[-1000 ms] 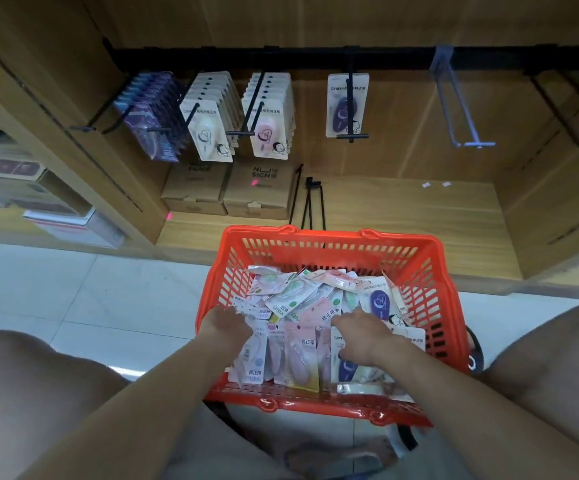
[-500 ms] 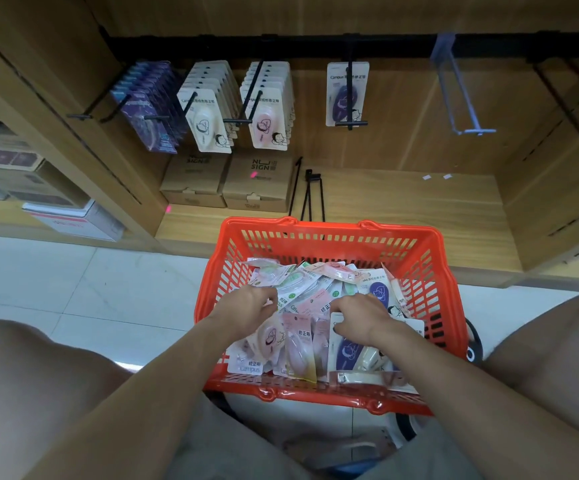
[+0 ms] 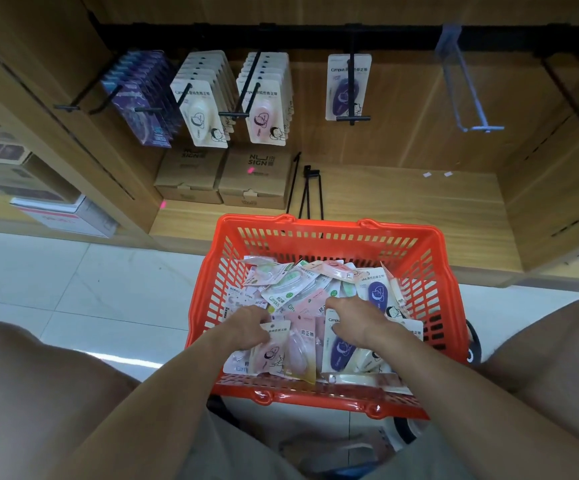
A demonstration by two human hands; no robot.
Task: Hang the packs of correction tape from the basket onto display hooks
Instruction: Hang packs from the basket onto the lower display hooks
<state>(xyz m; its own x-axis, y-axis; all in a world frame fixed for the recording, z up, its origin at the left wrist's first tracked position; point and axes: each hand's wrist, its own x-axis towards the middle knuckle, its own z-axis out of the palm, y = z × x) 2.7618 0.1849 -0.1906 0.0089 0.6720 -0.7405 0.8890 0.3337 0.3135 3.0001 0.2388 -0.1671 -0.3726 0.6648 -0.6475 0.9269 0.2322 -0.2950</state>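
Note:
An orange basket (image 3: 329,225) stands on the floor between my knees, filled with several mixed packs of correction tape (image 3: 291,289). My left hand (image 3: 246,329) is inside it near the front and grips the top of a pink pack (image 3: 269,351). My right hand (image 3: 355,320) is curled over the top of a purple pack (image 3: 340,349) and holds it. On the black rail above, hooks carry dark purple packs (image 3: 142,98), cream packs (image 3: 201,112), pink packs (image 3: 263,109) and a single purple pack (image 3: 348,86). A clear hook (image 3: 468,98) hangs bare.
Two brown cardboard boxes (image 3: 253,178) sit on the wooden shelf under the hung packs, with loose black hooks (image 3: 310,192) lying beside them. A black hook (image 3: 575,98) juts out at far right. Boxes (image 3: 63,216) fill the left bay. My knees flank the basket.
My left hand has moved right across the pile and taken hold of a pink pack. My right hand has stayed on the purple pack, which now stands more upright.

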